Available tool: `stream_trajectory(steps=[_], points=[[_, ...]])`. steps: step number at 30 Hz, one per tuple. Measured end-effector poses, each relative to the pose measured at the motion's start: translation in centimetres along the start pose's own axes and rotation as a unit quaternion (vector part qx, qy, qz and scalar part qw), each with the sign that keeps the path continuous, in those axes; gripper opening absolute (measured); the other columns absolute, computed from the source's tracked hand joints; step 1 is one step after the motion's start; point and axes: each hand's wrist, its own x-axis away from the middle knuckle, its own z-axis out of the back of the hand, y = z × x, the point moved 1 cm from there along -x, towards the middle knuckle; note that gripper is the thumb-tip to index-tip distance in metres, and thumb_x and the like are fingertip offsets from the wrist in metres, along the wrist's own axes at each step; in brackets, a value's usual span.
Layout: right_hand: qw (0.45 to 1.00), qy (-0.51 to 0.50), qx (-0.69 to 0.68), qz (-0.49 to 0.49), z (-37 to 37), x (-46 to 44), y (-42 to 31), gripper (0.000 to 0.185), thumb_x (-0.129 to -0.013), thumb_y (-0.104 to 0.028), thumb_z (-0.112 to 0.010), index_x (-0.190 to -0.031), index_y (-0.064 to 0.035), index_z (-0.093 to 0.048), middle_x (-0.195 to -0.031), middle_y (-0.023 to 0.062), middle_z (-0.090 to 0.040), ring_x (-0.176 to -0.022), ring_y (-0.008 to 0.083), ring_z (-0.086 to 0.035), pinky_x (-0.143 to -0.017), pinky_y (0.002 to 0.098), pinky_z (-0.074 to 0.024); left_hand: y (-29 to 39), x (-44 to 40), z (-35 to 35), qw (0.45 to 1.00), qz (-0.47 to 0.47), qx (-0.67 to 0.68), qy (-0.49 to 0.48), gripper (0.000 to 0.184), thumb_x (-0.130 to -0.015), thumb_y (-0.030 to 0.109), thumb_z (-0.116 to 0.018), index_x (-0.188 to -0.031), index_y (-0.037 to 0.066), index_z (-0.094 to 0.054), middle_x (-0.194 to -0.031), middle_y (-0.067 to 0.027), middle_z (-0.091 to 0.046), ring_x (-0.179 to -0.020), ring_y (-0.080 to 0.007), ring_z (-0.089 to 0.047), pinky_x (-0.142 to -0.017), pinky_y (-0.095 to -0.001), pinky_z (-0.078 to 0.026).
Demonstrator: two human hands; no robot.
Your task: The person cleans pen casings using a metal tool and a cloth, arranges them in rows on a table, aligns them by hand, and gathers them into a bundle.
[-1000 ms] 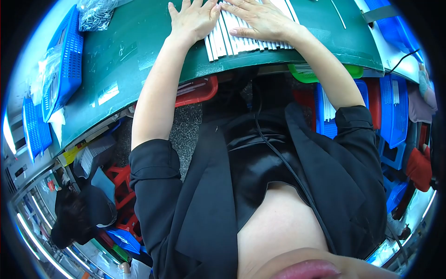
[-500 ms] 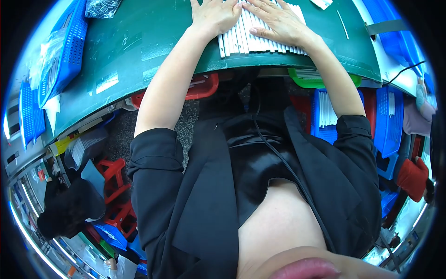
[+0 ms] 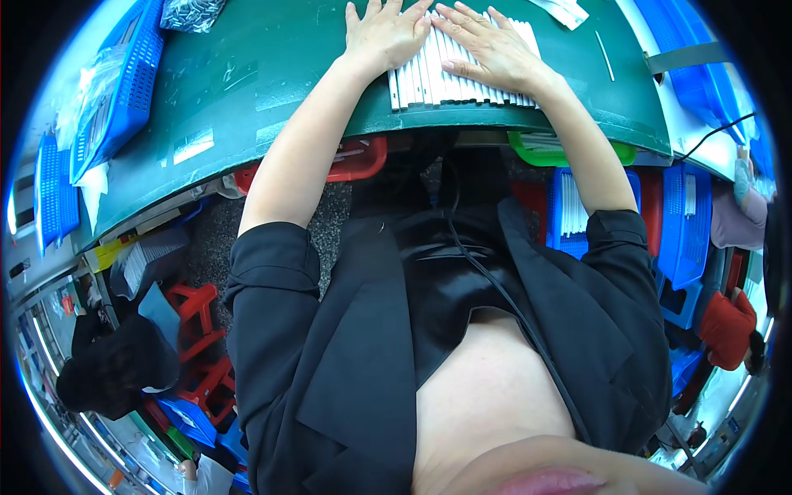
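Many thin white rods (image 3: pixel 421 78) lie side by side in a flat row on the green table (image 3: pixel 305 82), their near ends close to the front edge. My left hand (image 3: pixel 381 37) rests at the row's left side, palm down with fingers spread, its thumb tip against the leftmost part of the rods. Across the middle and right of the row lies my right hand (image 3: pixel 487 49), flat, fingers stretched out and thumb apart. The two hands nearly touch where the left thumb meets the right fingertips. Neither hand grips anything.
A single rod (image 3: pixel 605 56) and a white paper piece (image 3: pixel 567 11) lie to the right. A bag of small metal parts (image 3: pixel 191 13) sits back left, beside a blue basket (image 3: pixel 136 91). Red (image 3: pixel 367 161) and green (image 3: pixel 528 153) trays sit under the edge. Other people sit behind.
The view has shifted slightly, so the table and rods appear a little lower. Both hands stay flat on the rods; the left fingers look a bit more spread.
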Motion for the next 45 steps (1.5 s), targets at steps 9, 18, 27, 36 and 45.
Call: stream_trajectory(steps=[9,18,27,36,45], points=[[1.000,0.006,0.005,0.004,-0.5,0.2,0.5,0.087,-0.098,-0.063,-0.050,-0.160,-0.0047,-0.032,-0.168,0.0190,-0.029,-0.156,0.0375,-0.024,-0.124,0.0618,-0.0162,0.5,-0.3,-0.4,1.000,-0.004,-0.023,0.004,0.056,-0.105,0.043,-0.040,-0.157,0.022,-0.044,-0.167,-0.0177,-0.032,-0.155,-0.0409,-0.024,-0.122,-0.0657,-0.019],[0.999,-0.015,0.008,-0.049,0.5,5.6,5.1,0.083,-0.099,-0.064,-0.048,-0.162,-0.0140,-0.030,-0.168,0.0172,-0.027,-0.155,0.0418,-0.024,-0.122,0.0652,-0.0160,7.2,-2.8,-1.1,0.999,-0.028,-0.025,0.014,0.056,-0.105,0.042,-0.040,-0.154,0.015,-0.048,-0.163,-0.0194,-0.039,-0.152,-0.0398,-0.031,-0.122,-0.0613,-0.022],[0.998,0.032,-0.003,-0.050,-0.6,10.8,10.2,0.075,-0.099,-0.061,-0.051,-0.160,-0.0181,-0.039,-0.169,0.0175,-0.026,-0.155,0.0435,-0.021,-0.123,0.0582,-0.0179,11.9,-4.5,-2.2,0.998,-0.048,-0.010,0.026,0.056,-0.104,0.039,-0.043,-0.152,0.013,-0.051,-0.158,-0.0232,-0.044,-0.149,-0.0424,-0.037,-0.121,-0.0619,-0.025],[0.986,0.104,-0.105,-0.074,-1.5,11.3,11.1,0.070,-0.103,-0.058,-0.046,-0.158,-0.0149,-0.043,-0.167,0.0172,-0.032,-0.156,0.0378,-0.022,-0.124,0.0544,-0.0184,11.8,-5.5,-2.6,0.999,-0.027,-0.006,-0.021,0.063,-0.104,0.047,-0.043,-0.158,0.014,-0.042,-0.163,-0.0231,-0.037,-0.153,-0.0425,-0.029,-0.123,-0.0623,-0.020],[0.966,0.209,-0.137,-0.058,-1.9,11.3,11.4,0.057,-0.108,-0.045,-0.046,-0.145,-0.0029,-0.056,-0.151,0.0165,-0.054,-0.149,0.0346,-0.039,-0.124,0.0471,-0.0251,12.3,-3.1,0.7,0.995,-0.069,-0.068,-0.037,0.067,-0.101,0.056,-0.049,-0.158,0.021,-0.044,-0.165,-0.0192,-0.034,-0.153,-0.0401,-0.030,-0.122,-0.0620,-0.022]])
